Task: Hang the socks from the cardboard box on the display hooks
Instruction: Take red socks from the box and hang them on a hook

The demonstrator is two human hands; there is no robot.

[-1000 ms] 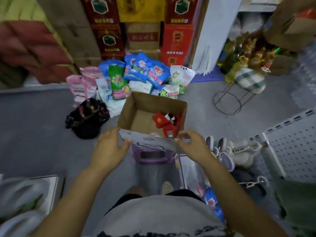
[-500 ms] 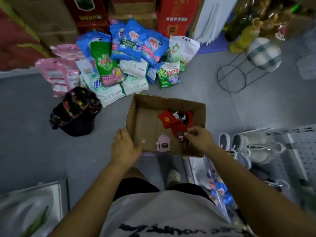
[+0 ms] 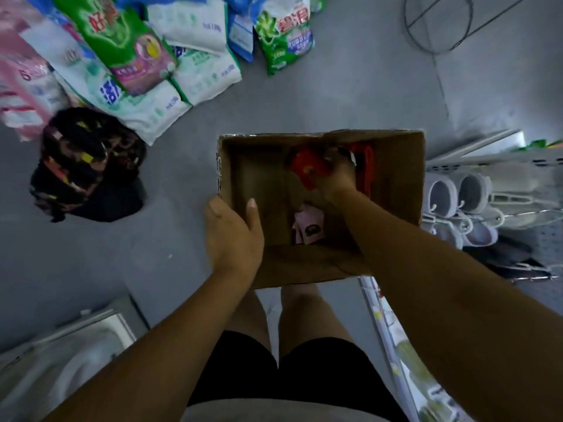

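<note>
An open brown cardboard box (image 3: 256,166) is held in front of me above the grey floor. My left hand (image 3: 233,236) grips its near left corner, thumb inside the box. My right hand (image 3: 333,181) reaches into the box and its fingers close around the red socks (image 3: 306,169) at the far right side. A pink sock pack (image 3: 309,225) lies on the box floor under my right forearm. White and grey socks (image 3: 457,193) hang on display hooks on the pegboard rack at the right.
Detergent bags (image 3: 152,62) lie piled on the floor at the top left. A dark patterned bundle (image 3: 85,166) sits left of the box. A wire stand base (image 3: 438,22) is at the top right. My legs stand below the box.
My view tilted further down over the box. My right hand moved deeper into the box and took hold of the red socks. My left hand kept its grip on the box corner.
</note>
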